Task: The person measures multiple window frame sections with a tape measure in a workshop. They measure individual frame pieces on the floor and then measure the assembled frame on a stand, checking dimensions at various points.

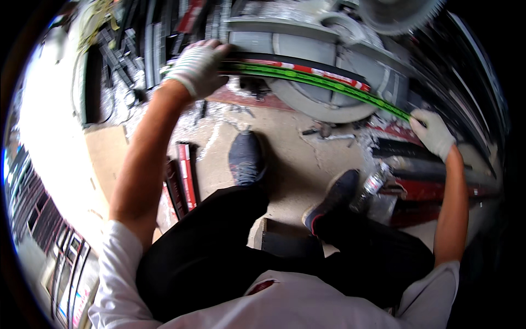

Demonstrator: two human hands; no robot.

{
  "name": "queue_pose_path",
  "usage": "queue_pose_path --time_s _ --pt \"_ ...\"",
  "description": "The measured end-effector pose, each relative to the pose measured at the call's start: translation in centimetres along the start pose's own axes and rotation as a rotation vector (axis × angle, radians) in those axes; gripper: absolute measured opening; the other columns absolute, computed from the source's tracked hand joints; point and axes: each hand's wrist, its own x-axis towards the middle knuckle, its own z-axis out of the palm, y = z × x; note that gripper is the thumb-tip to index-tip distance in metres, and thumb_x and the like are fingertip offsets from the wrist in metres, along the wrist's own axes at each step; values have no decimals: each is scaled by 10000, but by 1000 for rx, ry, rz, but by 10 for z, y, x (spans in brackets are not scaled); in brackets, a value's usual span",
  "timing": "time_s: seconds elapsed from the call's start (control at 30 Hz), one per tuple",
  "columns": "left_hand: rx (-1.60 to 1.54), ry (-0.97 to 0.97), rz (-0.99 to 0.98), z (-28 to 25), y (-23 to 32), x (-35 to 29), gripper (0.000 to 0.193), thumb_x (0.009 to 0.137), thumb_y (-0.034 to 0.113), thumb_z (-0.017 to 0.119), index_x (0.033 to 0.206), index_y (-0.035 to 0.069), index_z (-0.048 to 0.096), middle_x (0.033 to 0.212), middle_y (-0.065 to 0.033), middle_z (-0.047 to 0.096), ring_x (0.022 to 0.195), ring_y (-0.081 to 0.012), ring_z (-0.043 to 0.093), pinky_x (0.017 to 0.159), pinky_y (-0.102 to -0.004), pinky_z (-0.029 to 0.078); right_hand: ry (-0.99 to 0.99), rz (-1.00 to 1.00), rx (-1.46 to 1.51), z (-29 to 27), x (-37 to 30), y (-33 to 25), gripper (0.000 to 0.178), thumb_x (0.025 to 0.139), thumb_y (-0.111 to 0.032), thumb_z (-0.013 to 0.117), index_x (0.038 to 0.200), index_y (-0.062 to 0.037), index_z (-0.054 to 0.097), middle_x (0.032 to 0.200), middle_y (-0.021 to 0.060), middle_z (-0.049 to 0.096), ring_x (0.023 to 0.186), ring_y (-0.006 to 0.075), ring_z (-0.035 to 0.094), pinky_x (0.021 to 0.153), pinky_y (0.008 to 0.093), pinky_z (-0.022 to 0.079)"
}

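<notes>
A long, narrow green strip (323, 81) with dark edges lies slantwise across the front of a grey cut-off saw base (301, 104). My right hand (433, 133), in a pale glove, pinches its right end. Near the other end, my left hand (198, 68), in a striped white glove, is closed over the strip, its fingers blurred and partly hidden. Just behind the green strip rests a dark profile (307, 62) with red-and-white film along it. Whether my left hand also grips this profile, I cannot tell. The toothed saw blade (400, 13) stands beyond the strips, at the far right.
Dark offcuts (118, 60) are heaped at the far left. Red-and-black profiles (186, 175) lie by my left leg, with cardboard (107, 156) beside them. A plastic bottle (372, 183) lies by my right foot, near stacked dark and red profiles (422, 189).
</notes>
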Motion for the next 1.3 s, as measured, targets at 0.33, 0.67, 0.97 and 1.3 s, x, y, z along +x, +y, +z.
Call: queue_pose_path --time_s 0.33,0.67,0.97,1.3 --pt "-21 -2 11 5 -9 2 616 770 99 835 1340 57 605 1230 -171 655 1138 -401 617 987 -462 506 -130 194 151 5 8 8 258 1011 -213 610 987 30 694 820 143 674 770 224 603 797 364 516" --pt "84 71 33 19 -15 1 584 825 114 786 1372 66 588 1224 -173 659 1132 -400 622 1010 -463 499 -143 246 111 16 15 21 316 1009 -294 637 1169 -41 739 967 175 767 892 278 729 858 380 558" --pt "114 50 1 26 -18 4 559 842 105 768 1369 76 584 1168 -164 667 1086 -397 625 967 -477 500 -137 196 95 20 19 22 310 1019 -293 626 1104 -15 733 918 141 756 861 231 711 830 363 555" --pt "131 25 -25 23 -17 7 456 854 126 761 1289 87 628 1140 -162 680 1056 -399 634 933 -488 515 -140 218 149 24 22 22 247 1028 -226 620 1078 -5 721 804 58 680 747 146 592 744 328 516"
